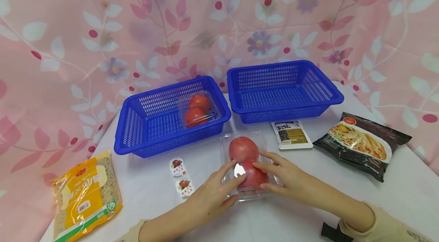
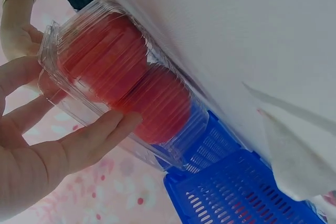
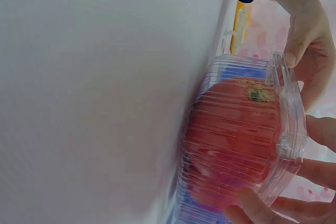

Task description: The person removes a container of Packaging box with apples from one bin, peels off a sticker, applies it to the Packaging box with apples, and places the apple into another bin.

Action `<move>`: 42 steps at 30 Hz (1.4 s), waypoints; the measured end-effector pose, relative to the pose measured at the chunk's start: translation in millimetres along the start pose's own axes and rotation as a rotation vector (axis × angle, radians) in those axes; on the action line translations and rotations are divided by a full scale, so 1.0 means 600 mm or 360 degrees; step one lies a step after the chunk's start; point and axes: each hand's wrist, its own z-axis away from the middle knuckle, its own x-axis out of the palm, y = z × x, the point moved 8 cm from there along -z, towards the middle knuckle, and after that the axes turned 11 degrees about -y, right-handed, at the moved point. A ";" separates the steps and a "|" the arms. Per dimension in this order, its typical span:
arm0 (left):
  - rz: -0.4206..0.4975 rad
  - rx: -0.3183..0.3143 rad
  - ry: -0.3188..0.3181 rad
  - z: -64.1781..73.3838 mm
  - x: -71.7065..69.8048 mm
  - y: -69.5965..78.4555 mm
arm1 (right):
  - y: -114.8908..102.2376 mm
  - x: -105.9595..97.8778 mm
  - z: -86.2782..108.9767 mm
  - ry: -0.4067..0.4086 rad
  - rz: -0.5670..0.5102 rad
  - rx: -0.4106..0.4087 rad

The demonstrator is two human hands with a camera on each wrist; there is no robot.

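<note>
A clear plastic clamshell box (image 1: 228,139) lies on the table in front of me, its lid over two red tomatoes (image 1: 243,149). From the left, my left hand (image 1: 212,192) rests extended fingers on the lid. My right hand (image 1: 291,177) touches the box from the right side, fingers spread over the lid and edge. In the left wrist view, the tomatoes (image 2: 105,56) show through the ribbed wall, with left fingers (image 2: 100,135) along the rim. In the right wrist view, one tomato (image 3: 231,124) shows a sticker-like mark or stem spot, and fingertips (image 3: 254,205) touch the box.
The left blue basket (image 1: 154,146) holds another clear box of tomatoes (image 1: 197,116). A second blue basket (image 1: 284,110) stands right of it. Around lie tomato-printed stickers (image 1: 181,177), a yellow grain bag (image 1: 85,196), a small white-edged packet (image 1: 291,135) and a black noodle bag (image 1: 360,143).
</note>
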 end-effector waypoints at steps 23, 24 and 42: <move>0.0030 -0.0099 -0.0212 0.012 0.013 -0.018 | 0.007 0.004 -0.001 -0.0076 -0.0020 0.0079; 0.0013 -0.0106 -0.0230 0.013 0.014 -0.018 | 0.007 0.003 -0.001 -0.0067 -0.0001 0.0080; -0.0040 -0.0260 -0.0363 0.038 0.008 -0.045 | 0.005 -0.019 -0.003 0.0179 0.0133 0.0021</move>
